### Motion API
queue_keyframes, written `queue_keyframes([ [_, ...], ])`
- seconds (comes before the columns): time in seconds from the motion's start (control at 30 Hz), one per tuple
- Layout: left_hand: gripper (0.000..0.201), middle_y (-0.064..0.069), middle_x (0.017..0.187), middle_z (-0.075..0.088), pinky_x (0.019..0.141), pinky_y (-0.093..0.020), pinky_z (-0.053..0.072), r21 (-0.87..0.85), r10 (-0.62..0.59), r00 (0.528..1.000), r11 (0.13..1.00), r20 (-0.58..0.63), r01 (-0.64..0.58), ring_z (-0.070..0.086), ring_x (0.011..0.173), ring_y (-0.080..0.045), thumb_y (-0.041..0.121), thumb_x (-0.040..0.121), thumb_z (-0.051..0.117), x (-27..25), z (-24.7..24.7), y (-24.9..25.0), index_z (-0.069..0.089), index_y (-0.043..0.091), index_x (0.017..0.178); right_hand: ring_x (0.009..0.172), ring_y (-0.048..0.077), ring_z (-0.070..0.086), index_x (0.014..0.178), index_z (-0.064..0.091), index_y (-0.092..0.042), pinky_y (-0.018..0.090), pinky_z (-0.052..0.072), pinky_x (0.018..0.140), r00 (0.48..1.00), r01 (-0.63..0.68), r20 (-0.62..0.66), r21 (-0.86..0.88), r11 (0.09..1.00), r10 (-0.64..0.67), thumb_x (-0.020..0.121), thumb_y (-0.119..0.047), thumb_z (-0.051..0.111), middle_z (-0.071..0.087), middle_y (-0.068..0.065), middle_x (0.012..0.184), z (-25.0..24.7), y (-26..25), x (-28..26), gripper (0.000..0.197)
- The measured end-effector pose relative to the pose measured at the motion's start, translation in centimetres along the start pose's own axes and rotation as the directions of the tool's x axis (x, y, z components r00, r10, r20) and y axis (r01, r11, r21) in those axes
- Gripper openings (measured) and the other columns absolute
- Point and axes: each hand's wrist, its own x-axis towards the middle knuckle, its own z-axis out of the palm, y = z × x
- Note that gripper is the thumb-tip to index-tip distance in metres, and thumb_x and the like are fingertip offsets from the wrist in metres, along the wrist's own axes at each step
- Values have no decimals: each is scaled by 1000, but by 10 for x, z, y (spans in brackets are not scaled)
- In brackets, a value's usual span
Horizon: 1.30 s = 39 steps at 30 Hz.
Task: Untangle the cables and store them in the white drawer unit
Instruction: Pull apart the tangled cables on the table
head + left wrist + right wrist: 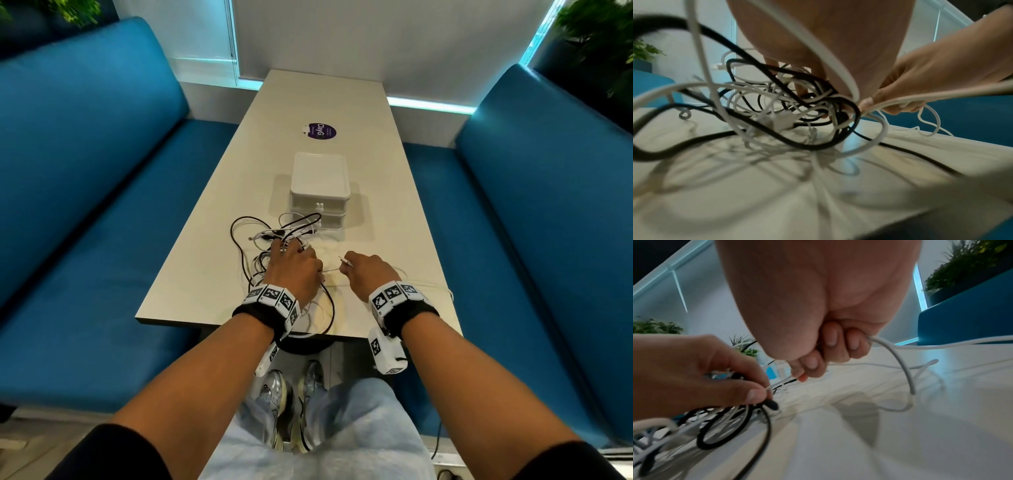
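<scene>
A tangle of black and white cables (274,236) lies on the pale table (376,212), just in front of the white drawer unit (320,185), whose two drawers are closed. My left hand (291,260) rests on the tangle; its thumb and forefinger pinch a thin white cable (777,382). My right hand (363,270) grips the same white cable (330,270) in a fist, with a plug end (346,262) sticking out above it. The strand runs taut between the two hands. More white cable (906,369) trails from the fist to the right.
Blue benches (85,205) (548,205) flank the narrow table. A round purple sticker (321,131) lies beyond the drawer unit. Cable loops (322,318) hang over the near table edge. Plants (599,41) stand behind the benches.
</scene>
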Motion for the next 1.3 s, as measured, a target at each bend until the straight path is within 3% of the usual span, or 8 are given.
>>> queue_keyframes([
  [0.33,40,12,117,60,98,-46,30,25,48,996,999,-80,-46,46,115,-23,62,93,44,-2,1,-15,62,31,111,92,36,60,112,54,-21,33,40,68,994,-107,-21,74,992,109,100,-41,40,63,15,103,-2,22,2,27],
  [0.43,46,5,129,53,95,-45,34,14,18,994,1000,-111,-17,47,115,-25,62,89,51,-3,-2,-17,58,25,117,91,38,60,111,54,-18,34,42,68,994,-110,-18,83,991,112,100,-39,40,63,16,102,-2,17,3,27],
  [0.57,40,-6,145,37,97,-44,32,93,86,992,993,-97,-77,41,119,-30,30,81,66,3,-14,5,57,18,118,90,38,60,104,53,-16,34,40,66,996,-61,-59,119,991,68,99,-36,41,65,17,98,-5,7,4,24],
  [0.7,40,-3,123,55,104,-43,25,-35,93,996,995,8,-93,44,120,-26,10,81,54,11,-8,21,50,17,121,89,39,61,100,54,-18,37,46,67,996,-29,-84,156,987,43,98,-36,43,67,16,95,-13,4,4,22],
  [0.87,25,2,113,62,108,-47,21,-69,48,999,996,1,-48,48,115,-24,27,92,45,7,5,14,55,23,115,91,34,61,102,60,-22,42,52,79,997,-71,-17,163,984,75,97,-43,47,68,11,99,-15,21,-1,26],
  [1.03,41,2,107,66,100,-47,25,-6,53,998,999,-44,-53,50,112,-24,55,95,40,5,6,19,63,23,107,92,33,62,104,63,-23,40,52,79,993,-105,-31,173,979,112,97,-42,47,68,10,102,-17,31,0,26],
  [1.17,23,5,110,67,101,-49,21,41,71,997,997,-11,-70,46,118,-24,35,94,49,4,4,14,61,26,113,91,32,61,104,63,-24,38,51,77,986,-154,-29,185,971,162,97,-41,48,67,9,102,-19,33,0,24],
  [1.3,41,7,113,67,99,-50,19,57,80,996,995,39,-83,47,118,-26,18,85,56,-2,7,7,54,26,125,87,32,61,102,63,-27,35,49,72,967,-241,-39,188,952,252,96,-38,48,65,8,100,-27,44,-2,20],
])
